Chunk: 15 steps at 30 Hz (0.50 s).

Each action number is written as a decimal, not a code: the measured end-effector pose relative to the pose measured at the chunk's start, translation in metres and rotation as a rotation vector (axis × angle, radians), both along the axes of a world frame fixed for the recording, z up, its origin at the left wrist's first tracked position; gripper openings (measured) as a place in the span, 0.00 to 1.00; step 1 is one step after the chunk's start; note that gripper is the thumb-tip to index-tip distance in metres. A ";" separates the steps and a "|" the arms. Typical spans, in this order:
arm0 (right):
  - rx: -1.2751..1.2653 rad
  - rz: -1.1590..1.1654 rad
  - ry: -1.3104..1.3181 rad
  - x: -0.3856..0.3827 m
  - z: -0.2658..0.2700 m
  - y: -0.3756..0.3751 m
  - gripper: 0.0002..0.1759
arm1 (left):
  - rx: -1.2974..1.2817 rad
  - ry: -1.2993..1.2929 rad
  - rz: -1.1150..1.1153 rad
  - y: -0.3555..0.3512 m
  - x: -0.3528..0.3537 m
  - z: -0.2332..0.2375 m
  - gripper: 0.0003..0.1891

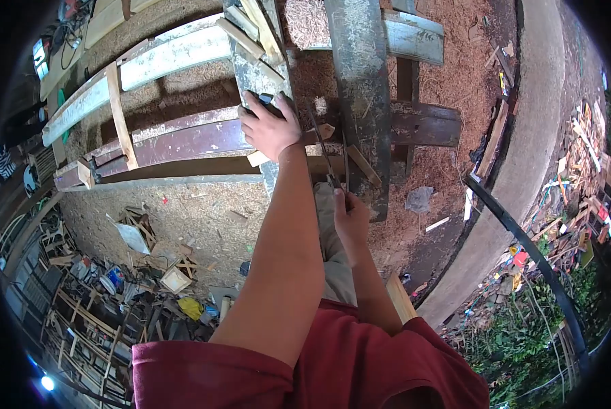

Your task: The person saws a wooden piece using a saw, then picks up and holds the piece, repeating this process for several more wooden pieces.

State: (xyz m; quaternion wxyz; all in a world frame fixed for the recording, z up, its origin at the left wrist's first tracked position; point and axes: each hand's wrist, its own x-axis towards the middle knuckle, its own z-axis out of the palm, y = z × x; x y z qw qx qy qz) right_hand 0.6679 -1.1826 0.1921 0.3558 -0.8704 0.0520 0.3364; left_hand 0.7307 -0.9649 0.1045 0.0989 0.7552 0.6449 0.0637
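My left hand [271, 128] rests over a worn plank [261, 71], its thumb and fingers curled around a small black object [267, 98] whose kind I cannot tell. Under the wrist a short wooden strip [322, 133] lies crosswise, its pointed end past the plank's right edge. Lower and to the right, my right hand [351, 217] is closed on the handle of a thin hand saw [324, 151]. Seen nearly edge-on, the blade reaches forward between two planks and overlaps the strip near its end. Beside it, a wood offcut [364, 165] lies on the second plank [360, 61].
Several wood offcuts [244, 37] lie on the plank's far end. Long brown beams [182, 140] and whitish beams [176, 58] run crosswise beneath. Shavings [441, 75] cover the ground. A concrete curb [523, 170] and a black pipe [523, 238] stand right; scrap wood [87, 320] piles up lower left.
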 end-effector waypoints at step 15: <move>-0.115 0.148 -0.081 -0.013 -0.006 -0.018 0.25 | -0.005 0.030 -0.016 0.001 0.000 0.001 0.40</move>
